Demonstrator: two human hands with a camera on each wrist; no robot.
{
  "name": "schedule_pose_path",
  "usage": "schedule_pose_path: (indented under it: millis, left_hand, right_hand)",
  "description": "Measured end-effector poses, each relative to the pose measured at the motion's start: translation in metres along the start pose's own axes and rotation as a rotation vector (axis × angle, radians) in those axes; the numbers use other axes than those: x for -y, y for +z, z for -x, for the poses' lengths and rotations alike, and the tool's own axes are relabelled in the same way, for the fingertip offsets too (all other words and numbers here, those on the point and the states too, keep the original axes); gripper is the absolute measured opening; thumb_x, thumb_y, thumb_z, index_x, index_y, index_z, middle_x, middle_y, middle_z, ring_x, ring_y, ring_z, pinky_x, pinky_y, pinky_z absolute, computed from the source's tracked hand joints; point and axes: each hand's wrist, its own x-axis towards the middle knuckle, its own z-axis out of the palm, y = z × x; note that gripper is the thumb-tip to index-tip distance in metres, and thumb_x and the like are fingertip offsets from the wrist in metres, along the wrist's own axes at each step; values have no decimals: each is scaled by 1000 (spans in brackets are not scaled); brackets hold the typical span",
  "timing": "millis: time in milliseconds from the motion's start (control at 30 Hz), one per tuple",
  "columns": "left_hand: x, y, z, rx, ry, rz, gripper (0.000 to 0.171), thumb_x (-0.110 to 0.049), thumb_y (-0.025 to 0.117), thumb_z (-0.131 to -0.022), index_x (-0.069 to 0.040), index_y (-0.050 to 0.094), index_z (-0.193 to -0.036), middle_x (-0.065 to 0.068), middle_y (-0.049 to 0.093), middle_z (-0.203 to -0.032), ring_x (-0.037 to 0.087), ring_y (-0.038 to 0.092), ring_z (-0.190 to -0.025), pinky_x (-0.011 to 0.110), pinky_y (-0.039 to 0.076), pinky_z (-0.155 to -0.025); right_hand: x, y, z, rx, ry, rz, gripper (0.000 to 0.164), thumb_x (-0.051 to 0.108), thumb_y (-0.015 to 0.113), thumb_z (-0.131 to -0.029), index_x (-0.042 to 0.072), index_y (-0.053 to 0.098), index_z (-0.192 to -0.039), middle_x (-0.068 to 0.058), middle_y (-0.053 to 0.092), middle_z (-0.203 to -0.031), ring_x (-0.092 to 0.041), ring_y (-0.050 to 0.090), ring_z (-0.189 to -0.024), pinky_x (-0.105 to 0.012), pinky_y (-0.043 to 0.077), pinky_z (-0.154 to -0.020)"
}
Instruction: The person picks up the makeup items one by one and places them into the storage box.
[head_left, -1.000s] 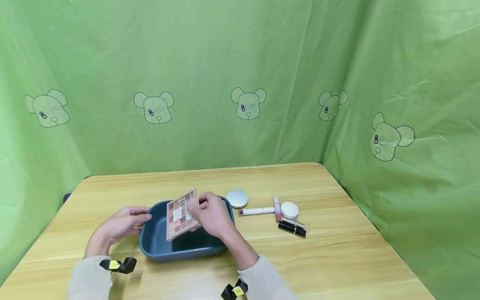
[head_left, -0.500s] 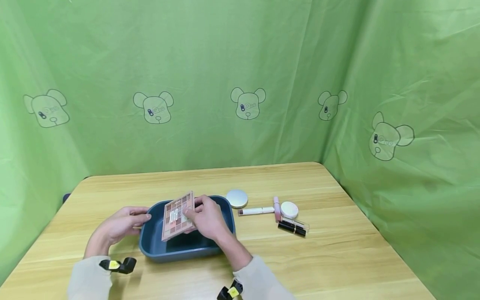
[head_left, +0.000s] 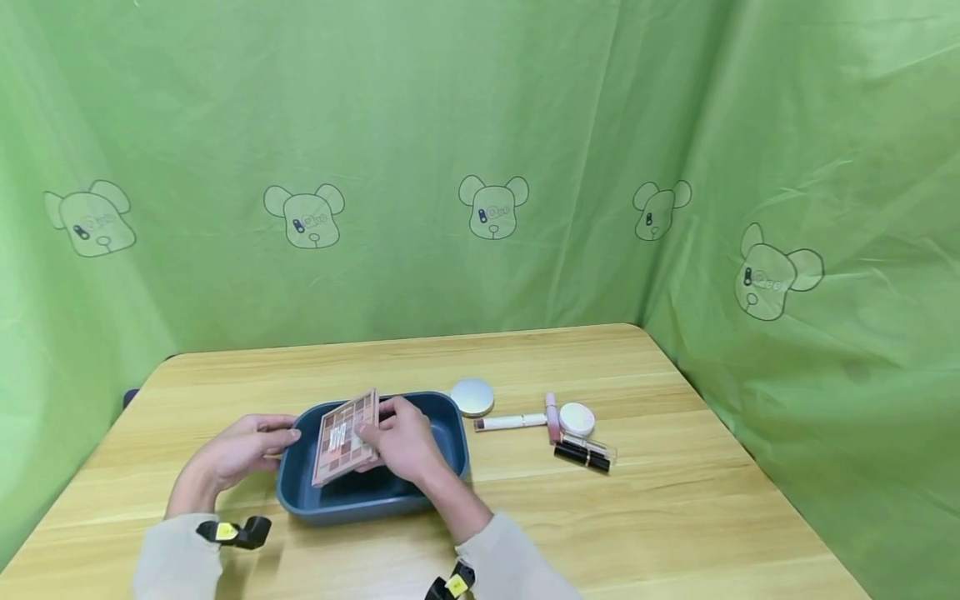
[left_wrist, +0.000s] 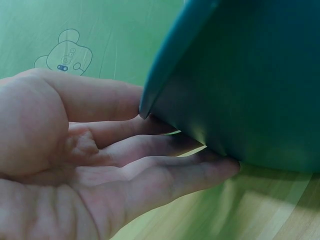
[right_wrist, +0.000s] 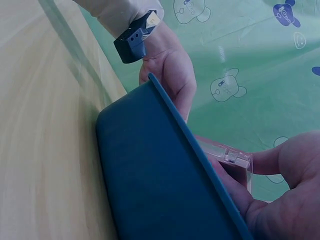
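A pink eyeshadow palette (head_left: 346,439) with a grid of shades and pale lettering is tilted inside the dark blue storage box (head_left: 375,506). My right hand (head_left: 411,444) pinches its right edge, thumb on the face and fingers behind. In the right wrist view, the palette (right_wrist: 231,156) shows partly behind the near wall of the box. My left hand (head_left: 238,454) holds the box's left rim. Its thumb lies at the rim and its fingers touch the outer wall, as the left wrist view of the hand (left_wrist: 110,135) shows.
Right of the box lie a round silver compact (head_left: 472,397), a white stick (head_left: 512,422), a pink tube (head_left: 552,417), a round white case (head_left: 577,419), a clear tube (head_left: 592,447) and a black tube (head_left: 582,457). Green curtains (head_left: 405,275) stand behind the wooden table (head_left: 600,533).
My right hand has carried the palette left and slightly down into the box, and it leans flatter. The left hand has stayed at the rim.
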Motion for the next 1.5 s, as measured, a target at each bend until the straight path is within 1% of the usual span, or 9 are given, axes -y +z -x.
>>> schedule_pose_path:
  millis: [200,567,833,967,1167,1367,1500]
  left_hand:
    - [1,-1,0,7,7,8,59,-15,51,-105,24,30,-144,39,49,-142,38,57,-128,47,55,-103]
    - [1,0,0,3,0,12,58,-14,50,-106,24,30,-144,40,46,-143,39,57,-128,46,56,-102]
    - [2,0,-1,14,12,17,58,-14,50,-105,24,30,-144,39,50,-140,38,59,-126,46,56,-103]
    - [2,0,-1,11,9,24,58,-15,51,-105,23,31,-144,37,53,-138,35,61,-124,45,57,-102]
    - [3,-1,-2,12,15,30,58,-15,51,-105,23,31,-144,36,55,-137,31,63,-121,43,57,-101]
    - [2,-1,-2,17,19,24,58,-15,50,-106,23,31,-144,36,55,-137,31,64,-120,43,58,-100]
    - [3,-1,-1,24,26,25,57,-14,50,-106,24,31,-144,37,55,-136,31,64,-119,44,58,-100]
  right_hand:
    - [-3,3,-2,1,30,-17,32,8,66,-97,-2,53,-125,-13,70,-89,-28,74,-65,-34,65,-59]
    - [-8,8,-3,19,44,-47,32,4,65,-97,-4,53,-126,-14,71,-89,-26,74,-66,-35,65,-59]
    - [-11,13,-1,40,54,-57,29,0,64,-96,-5,51,-121,-15,69,-89,-32,75,-69,-37,65,-59]
    - [-13,14,-1,42,61,-73,28,-1,64,-96,-4,49,-119,-15,67,-90,-34,75,-71,-38,65,-59]
    - [-15,16,-1,60,67,-83,29,0,66,-95,-5,48,-117,-14,65,-90,-32,75,-69,-37,65,-60]
    - [-16,15,-1,66,65,-76,27,2,65,-97,-5,48,-118,-15,65,-91,-33,75,-71,-37,65,-61]
    - [-16,15,0,77,79,-62,27,3,63,-98,-4,49,-120,-15,64,-91,-33,75,-71,-37,65,-61]
